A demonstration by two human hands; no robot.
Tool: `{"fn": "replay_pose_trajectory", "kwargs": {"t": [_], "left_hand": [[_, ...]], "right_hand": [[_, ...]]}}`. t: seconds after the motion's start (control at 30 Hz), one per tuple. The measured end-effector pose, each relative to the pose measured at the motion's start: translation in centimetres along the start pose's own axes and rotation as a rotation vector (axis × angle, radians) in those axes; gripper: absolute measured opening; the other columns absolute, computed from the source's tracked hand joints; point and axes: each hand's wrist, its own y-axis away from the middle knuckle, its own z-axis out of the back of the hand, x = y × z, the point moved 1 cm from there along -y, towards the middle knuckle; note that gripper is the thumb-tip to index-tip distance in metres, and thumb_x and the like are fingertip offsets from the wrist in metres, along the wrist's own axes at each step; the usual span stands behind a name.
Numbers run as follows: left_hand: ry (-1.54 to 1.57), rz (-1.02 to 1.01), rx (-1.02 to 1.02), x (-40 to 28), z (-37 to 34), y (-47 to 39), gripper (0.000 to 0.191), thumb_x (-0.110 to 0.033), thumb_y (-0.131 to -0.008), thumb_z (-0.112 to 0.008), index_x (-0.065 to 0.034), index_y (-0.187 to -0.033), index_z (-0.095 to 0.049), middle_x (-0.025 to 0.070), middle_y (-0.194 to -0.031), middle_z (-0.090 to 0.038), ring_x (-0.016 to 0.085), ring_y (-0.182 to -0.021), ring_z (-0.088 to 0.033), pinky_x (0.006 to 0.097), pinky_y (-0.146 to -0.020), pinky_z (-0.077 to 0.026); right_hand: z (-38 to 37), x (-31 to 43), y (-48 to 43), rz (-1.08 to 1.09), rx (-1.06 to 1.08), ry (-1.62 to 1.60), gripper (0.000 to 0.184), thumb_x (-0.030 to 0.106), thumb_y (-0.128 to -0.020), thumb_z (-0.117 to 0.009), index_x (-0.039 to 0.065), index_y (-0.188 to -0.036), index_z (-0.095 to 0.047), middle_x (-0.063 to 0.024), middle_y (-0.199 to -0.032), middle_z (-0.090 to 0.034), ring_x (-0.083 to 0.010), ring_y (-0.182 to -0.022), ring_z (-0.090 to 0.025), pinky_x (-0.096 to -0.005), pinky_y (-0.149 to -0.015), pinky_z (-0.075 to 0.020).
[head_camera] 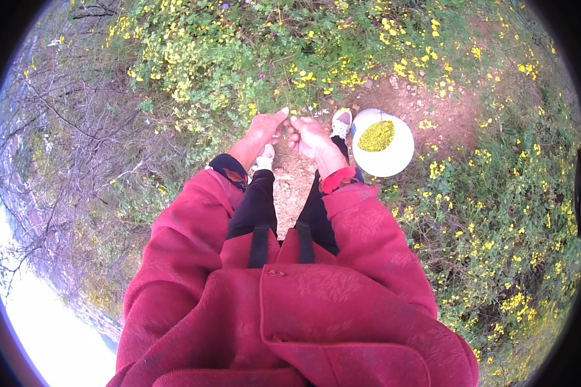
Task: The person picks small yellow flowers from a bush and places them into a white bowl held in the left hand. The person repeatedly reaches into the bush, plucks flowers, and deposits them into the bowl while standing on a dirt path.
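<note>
Both hands are close together in front of me, above the edge of the flowering plants. My left hand (265, 129) has its thumb extended and its fingers curled. My right hand (311, 138) is beside it, with thumb and forefinger near each other and the other fingers bent. Whether either hand pinches something small is too unclear to tell. A white plastic bucket (386, 164) stands on the ground to the right of my right hand, and yellow flower heads (377, 136) lie inside it. Yellow-flowered plants (213, 77) grow just beyond my hands.
More yellow-flowered plants (484, 208) grow along the right. Bare, tangled twigs (72, 130) fill the left side. Reddish stony soil (431, 116) shows behind the bucket and between my feet. My light-coloured shoes (341, 124) stand near the bucket and below my left hand.
</note>
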Motion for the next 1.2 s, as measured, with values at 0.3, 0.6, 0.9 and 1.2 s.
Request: {"fn": "replay_pose_trajectory", "kwargs": {"t": [0.3,0.6,0.9,1.2], "left_hand": [[0.208,0.103,0.102,-0.3,-2.1,-1.1,0.019,-0.019,-0.089,-0.059,-0.0006,-0.085,-0.063,0.0053,-0.062,-0.057,0.016,-0.050,-0.049,0.0315,-0.049,-0.042],[0.270,0.023,-0.056,-0.1,-1.8,-0.4,0.014,-0.014,-0.088,-0.060,0.0000,-0.088,-0.058,0.0093,-0.081,-0.063,0.016,-0.065,-0.059,0.0333,-0.058,-0.055],[0.251,0.019,-0.111,-0.2,-0.5,0.0,0.016,-0.018,-0.089,-0.057,-0.0034,-0.083,-0.059,0.0091,-0.085,-0.064,0.014,-0.068,-0.057,0.0308,-0.067,-0.051],[0.128,0.021,-0.175,1.0,0.7,-0.2,0.019,-0.023,-0.089,-0.057,-0.0056,-0.096,-0.055,0.0063,-0.089,-0.063,0.013,-0.079,-0.057,0.0346,-0.075,-0.047]], "right_hand": [[-0.5,-0.8,1.4,0.146,-0.098,0.339,0.026,0.021,-0.096,-0.044,0.000,-0.088,-0.058,0.0001,-0.067,-0.048,-0.0083,-0.046,-0.040,-0.0238,-0.040,-0.0370],[1.5,-1.2,3.3,0.007,0.119,0.336,0.025,0.018,-0.095,-0.046,-0.002,-0.089,-0.058,-0.0051,-0.068,-0.054,-0.0087,-0.043,-0.042,-0.0227,-0.037,-0.0346],[18.2,1.8,9.3,0.186,-0.811,0.505,0.033,0.015,-0.091,-0.050,-0.003,-0.119,-0.049,-0.0104,-0.084,-0.060,-0.0147,-0.056,-0.059,-0.0273,-0.051,-0.0529],[9.6,14.5,9.6,0.797,-0.444,0.619,0.019,0.013,-0.093,-0.049,0.002,-0.105,-0.058,-0.0078,-0.089,-0.063,-0.0119,-0.069,-0.063,-0.0220,-0.053,-0.0493]]}}
